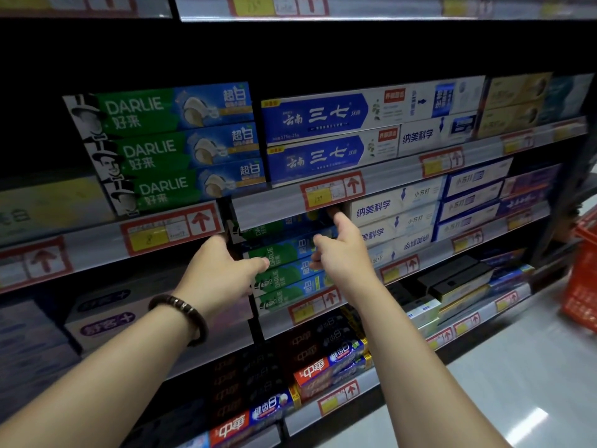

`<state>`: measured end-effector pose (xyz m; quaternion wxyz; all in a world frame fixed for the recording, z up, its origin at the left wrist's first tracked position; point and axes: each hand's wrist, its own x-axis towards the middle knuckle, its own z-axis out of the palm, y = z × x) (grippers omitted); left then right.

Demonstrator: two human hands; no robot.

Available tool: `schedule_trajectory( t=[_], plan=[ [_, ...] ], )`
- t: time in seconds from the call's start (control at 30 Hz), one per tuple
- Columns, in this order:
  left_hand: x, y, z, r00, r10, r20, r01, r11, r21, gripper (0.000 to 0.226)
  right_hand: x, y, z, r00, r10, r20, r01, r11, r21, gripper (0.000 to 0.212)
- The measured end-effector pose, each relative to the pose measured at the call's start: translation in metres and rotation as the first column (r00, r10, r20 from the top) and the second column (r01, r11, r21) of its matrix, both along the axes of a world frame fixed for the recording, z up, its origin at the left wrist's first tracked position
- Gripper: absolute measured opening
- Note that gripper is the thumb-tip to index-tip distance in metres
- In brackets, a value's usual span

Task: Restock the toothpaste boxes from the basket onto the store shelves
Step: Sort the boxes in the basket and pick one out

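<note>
Toothpaste boxes [284, 270], perhaps glossy cardboard oblongs

Shelf-bay clearance.
Price rail [274, 206] overhangs the Darlie stack [284, 273]; white boxes [387, 218] flank its right; open room above the upper boxes [168, 140].

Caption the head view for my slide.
Left hand and right hand at stacked green-and-blue Darlie toothpaste boxes on a shelf.

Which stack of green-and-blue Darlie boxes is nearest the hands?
The lower stack of green-and-blue Darlie toothpaste boxes, between the left hand and right hand; the upper stack is a shelf higher.
</note>
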<state>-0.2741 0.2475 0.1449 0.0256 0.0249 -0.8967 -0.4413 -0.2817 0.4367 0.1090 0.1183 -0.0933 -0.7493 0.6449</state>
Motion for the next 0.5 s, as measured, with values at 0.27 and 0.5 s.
schedule_trajectory(
  t=[0.27, 0.5],
  plan=[
    [0.005, 0.008, -0.003, 0.998, -0.031, 0.064, 0.015, 0.972, 0.236, 0.087, -0.007, -0.006, 0.001, 0.999, -0.026, -0.021, 0.028, 0.994, 0.108, 0.069],
    [0.009, 0.013, 0.002, 0.995, -0.049, 0.092, 0.024, 0.968, 0.249, 0.085, 0.002, -0.007, 0.011, 0.998, -0.052, -0.034, 0.057, 0.982, 0.178, 0.058]
  ],
)
